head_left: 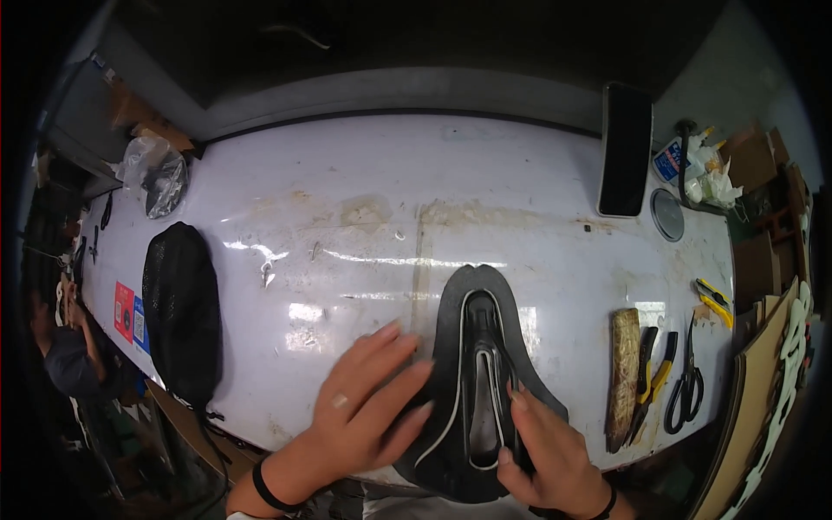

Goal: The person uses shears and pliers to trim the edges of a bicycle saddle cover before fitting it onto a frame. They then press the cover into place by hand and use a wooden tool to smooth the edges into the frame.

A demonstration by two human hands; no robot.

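Note:
A black bicycle saddle (452, 342) with a long central slot and pale lines along its edges lies on the white table (347, 173), its narrow end pointing away from me. My right hand (555, 459) grips the raised strip at the right side of the slot, thumb near the wide end and fingertips further up; part of the strip is hidden under the fingers. Left of the saddle, my left hand (360, 416) is open, fingers spread and slightly blurred, with its fingertips close to the saddle's left edge. Nothing shows in it.
To the right lie a rough brown stick (622, 381), yellow-black pliers (660, 373), black scissors (686, 394) and a yellow cutter (716, 303). Behind them stand a phone (626, 152) and a bottle (670, 160). Leftward are a black bag (182, 312), a plastic bag (154, 178) and another person (74, 355).

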